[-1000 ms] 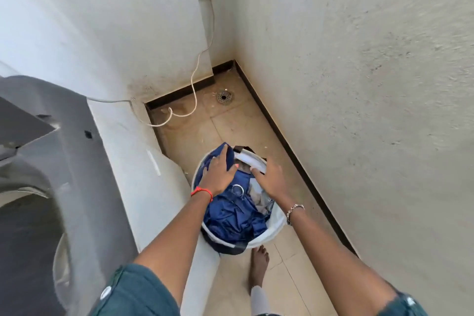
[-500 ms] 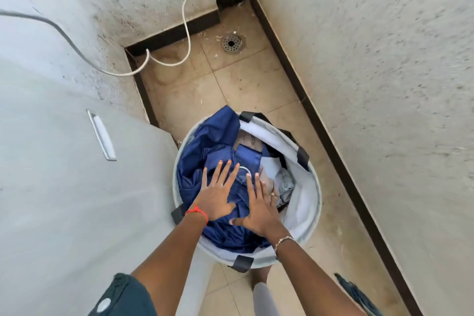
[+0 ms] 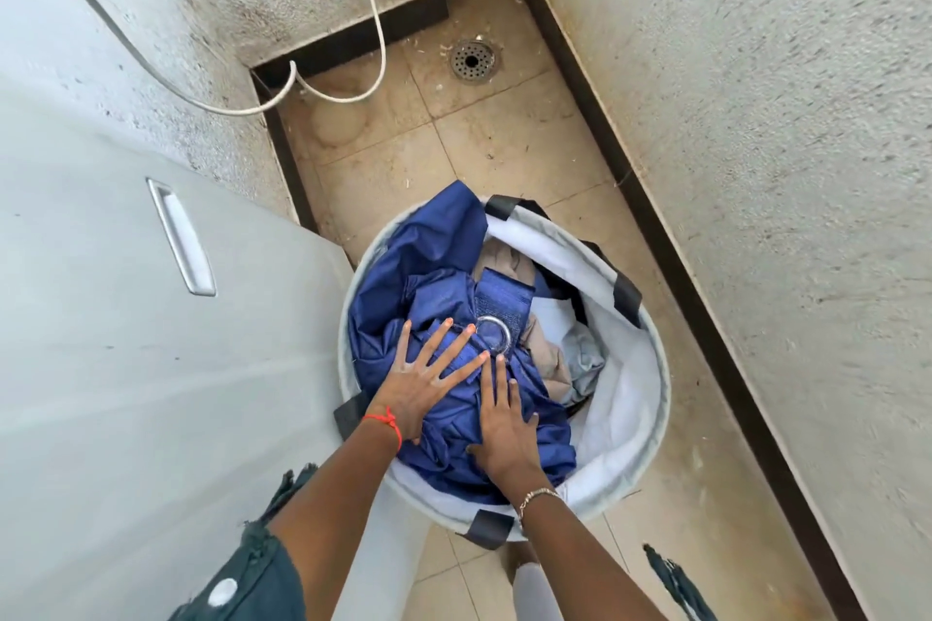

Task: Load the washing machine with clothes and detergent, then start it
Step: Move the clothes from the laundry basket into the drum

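A round white laundry basket (image 3: 638, 383) with black handle tabs stands on the tiled floor, full of clothes. On top lies a big blue garment (image 3: 428, 267) with a metal ring (image 3: 493, 332); beige and pale blue pieces show beside it. My left hand (image 3: 428, 381) lies flat on the blue fabric with its fingers spread. My right hand (image 3: 504, 424) presses flat on the same fabric just to the right, fingers pointing at the ring. Neither hand grips anything. The washing machine's white side (image 3: 126, 393) fills the left.
A recessed handle (image 3: 180, 243) sits in the machine's side panel. A white cable (image 3: 375, 15) and a grey hose (image 3: 101, 15) hang along the back wall. A floor drain (image 3: 472, 60) lies in the far corner. Rough walls close in at right and back.
The view has dropped and moved closer over the basket. Both hands slid from the basket's far rim toward its near side and now lie flat with fingers spread on the blue garment.
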Demonstrator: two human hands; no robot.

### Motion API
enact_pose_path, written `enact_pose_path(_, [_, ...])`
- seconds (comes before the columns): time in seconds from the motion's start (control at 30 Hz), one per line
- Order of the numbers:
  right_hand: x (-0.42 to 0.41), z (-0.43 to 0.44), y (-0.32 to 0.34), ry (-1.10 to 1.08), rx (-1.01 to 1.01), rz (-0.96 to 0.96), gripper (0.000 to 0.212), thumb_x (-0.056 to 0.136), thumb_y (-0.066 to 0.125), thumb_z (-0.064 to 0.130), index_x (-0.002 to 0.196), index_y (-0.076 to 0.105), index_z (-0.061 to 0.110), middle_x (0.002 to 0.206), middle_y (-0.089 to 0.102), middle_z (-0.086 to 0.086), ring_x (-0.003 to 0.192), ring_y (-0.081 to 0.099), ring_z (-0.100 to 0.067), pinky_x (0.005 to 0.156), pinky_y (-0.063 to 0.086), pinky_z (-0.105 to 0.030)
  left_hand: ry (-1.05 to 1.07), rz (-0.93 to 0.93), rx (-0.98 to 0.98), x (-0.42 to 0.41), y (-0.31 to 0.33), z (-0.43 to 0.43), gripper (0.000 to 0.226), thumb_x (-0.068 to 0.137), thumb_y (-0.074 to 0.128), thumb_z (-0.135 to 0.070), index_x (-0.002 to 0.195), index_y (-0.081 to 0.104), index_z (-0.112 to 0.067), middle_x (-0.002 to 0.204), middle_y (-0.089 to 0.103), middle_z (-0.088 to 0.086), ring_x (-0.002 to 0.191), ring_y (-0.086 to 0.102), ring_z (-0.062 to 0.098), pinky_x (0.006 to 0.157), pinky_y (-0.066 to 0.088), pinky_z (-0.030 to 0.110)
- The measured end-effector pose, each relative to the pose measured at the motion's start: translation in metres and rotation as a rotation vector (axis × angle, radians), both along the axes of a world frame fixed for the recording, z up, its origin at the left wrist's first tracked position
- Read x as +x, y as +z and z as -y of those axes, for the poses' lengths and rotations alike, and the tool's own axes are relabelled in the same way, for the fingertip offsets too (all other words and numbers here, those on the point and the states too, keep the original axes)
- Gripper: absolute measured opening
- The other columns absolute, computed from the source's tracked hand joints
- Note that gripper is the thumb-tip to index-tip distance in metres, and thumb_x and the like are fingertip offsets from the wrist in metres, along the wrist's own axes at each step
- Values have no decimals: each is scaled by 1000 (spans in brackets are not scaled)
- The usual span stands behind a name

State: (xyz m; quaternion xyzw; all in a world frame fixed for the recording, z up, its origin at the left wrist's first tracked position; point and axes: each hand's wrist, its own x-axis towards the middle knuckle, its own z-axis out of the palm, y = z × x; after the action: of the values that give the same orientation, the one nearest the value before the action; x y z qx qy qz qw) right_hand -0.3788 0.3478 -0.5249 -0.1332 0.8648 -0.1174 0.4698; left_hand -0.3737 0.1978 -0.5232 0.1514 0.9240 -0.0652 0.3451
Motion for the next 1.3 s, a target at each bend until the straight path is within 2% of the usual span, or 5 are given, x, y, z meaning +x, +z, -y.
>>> enact_pose_path(0.37, [15, 3, -19, 124, -94, -184, 108, 85, 42, -16, 107, -61, 10, 148, -31, -18, 143, 0, -40, 110, 34, -46, 50, -312, 109, 9, -17, -1, 138, 39, 80, 8, 150, 3, -24, 159, 7, 6, 137, 27, 40, 95, 45, 56])
enact_pose_path(0.5, [14, -2, -6, 182, -60, -235, 85, 86, 38, -15, 132, -31, 2, 148, -26, -21, 141, 0, -45, 106, 38, -48, 128, -377, 152, 12, -8, -13, 139, 45, 82, 7, 150, -2, -23, 157, -21, 6, 144, -8, 39, 89, 49, 53])
enact_pose_path(0.83, [1, -13, 148, 51, -114, -516, 119, 46, 56, -20, 145, -6, 2, 144, 35, -21, 120, 50, -44, 59, 60, -41, 208, -495, 132, 2, 144, -38, 121, 48, 89, -8, 144, 17, -18, 148, 29, 9, 125, 50, 36, 86, 51, 51])
enact_pose_path(0.93, [-5, -14, 213, 46, -121, -524, 110, 64, 54, -22, 143, -17, 7, 151, -8, -19, 138, 16, -49, 84, 55, -44, 189, -503, 102, -4, 204, -39, 112, 47, 90, -10, 140, 27, -18, 143, 48, 7, 126, 50, 33, 86, 52, 50])
enact_pose_path(1.3, [-28, -133, 427, 55, -306, -817, 89, 71, 34, -26, 147, -1, 7, 153, -8, -16, 143, -1, -38, 119, 10, -45, 69, -791, 25, -28, 439, -145, 86, 65, 82, -21, 140, 40, -19, 141, 50, 3, 124, 54, 26, 83, 55, 46])
